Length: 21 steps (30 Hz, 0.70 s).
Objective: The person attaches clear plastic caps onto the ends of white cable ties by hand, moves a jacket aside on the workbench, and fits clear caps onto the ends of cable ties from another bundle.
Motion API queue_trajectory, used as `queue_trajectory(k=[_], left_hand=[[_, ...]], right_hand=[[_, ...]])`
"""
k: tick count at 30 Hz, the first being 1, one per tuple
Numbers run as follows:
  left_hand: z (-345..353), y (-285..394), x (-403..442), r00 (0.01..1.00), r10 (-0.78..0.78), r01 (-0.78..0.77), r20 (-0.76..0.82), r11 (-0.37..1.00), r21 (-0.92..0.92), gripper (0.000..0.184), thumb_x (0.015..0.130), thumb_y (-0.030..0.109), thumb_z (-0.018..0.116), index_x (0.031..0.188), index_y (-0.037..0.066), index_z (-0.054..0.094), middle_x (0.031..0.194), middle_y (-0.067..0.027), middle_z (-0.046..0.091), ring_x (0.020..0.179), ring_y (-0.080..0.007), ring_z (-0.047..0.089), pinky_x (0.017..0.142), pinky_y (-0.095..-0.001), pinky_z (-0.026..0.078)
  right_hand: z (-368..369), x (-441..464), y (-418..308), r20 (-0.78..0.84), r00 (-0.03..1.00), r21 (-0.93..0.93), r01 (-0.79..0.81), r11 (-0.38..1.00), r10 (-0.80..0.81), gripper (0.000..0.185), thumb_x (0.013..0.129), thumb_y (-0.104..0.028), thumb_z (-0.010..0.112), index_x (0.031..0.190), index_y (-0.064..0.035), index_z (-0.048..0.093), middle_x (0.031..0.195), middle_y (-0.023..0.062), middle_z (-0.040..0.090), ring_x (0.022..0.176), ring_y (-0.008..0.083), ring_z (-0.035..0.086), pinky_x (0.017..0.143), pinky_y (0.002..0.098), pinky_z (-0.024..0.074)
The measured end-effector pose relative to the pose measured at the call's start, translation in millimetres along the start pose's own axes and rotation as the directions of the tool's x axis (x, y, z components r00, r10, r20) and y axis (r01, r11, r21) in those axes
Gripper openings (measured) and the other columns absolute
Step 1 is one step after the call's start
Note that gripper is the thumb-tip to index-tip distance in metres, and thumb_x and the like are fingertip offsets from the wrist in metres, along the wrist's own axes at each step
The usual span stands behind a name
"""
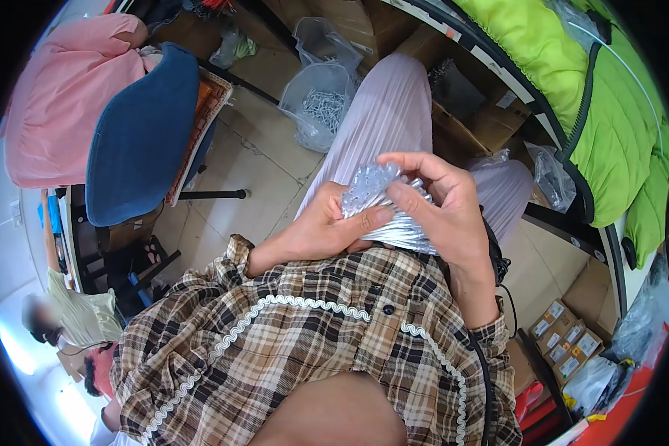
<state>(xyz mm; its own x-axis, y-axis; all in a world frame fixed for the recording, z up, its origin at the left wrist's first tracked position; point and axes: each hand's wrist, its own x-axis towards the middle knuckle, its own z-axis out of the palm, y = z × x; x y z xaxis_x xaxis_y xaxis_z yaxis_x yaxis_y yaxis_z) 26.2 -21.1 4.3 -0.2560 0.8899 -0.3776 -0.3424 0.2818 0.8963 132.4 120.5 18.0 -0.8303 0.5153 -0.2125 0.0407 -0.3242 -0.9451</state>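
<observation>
In front of my waist is a bundle of thin silvery-white strands [405,232] with see-through, plastic-looking tips bunched together at the upper end. What exactly they are I cannot make out. My left hand [334,223] wraps round the bundle from the left, its thumb lying across the strands. From the right, my right hand [450,212] closes on it, with thumb and fingers at the tips on the upper right. The lower ends reach down near the checked shirt [312,334].
Beyond my knees, a see-through bag [320,100] holds many small silvery pieces. A blue chair [141,134] with a seated person in pink is at the left. A bright green jacket [617,111] lies along the table at the right. Small cardboard boxes [565,338] sit lower right.
</observation>
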Motion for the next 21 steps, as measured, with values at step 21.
queue_trajectory(k=[21], left_hand=[[-4,-9,-2,0.995,0.095,-0.095,-0.015,0.995,0.03,0.017,0.097,0.014,0.052,0.084,0.005,0.058,0.057,0.0035,0.05,0.05,-0.0032,0.041,0.043,-0.0172,0.032]], right_hand=[[-7,3,6,0.03,0.999,-0.038,-0.043,0.998,0.044,0.011,0.073,-0.003,0.072,0.077,0.003,0.064,0.071,0.0039,0.062,0.064,0.0087,0.05,0.064,0.0195,0.0428]])
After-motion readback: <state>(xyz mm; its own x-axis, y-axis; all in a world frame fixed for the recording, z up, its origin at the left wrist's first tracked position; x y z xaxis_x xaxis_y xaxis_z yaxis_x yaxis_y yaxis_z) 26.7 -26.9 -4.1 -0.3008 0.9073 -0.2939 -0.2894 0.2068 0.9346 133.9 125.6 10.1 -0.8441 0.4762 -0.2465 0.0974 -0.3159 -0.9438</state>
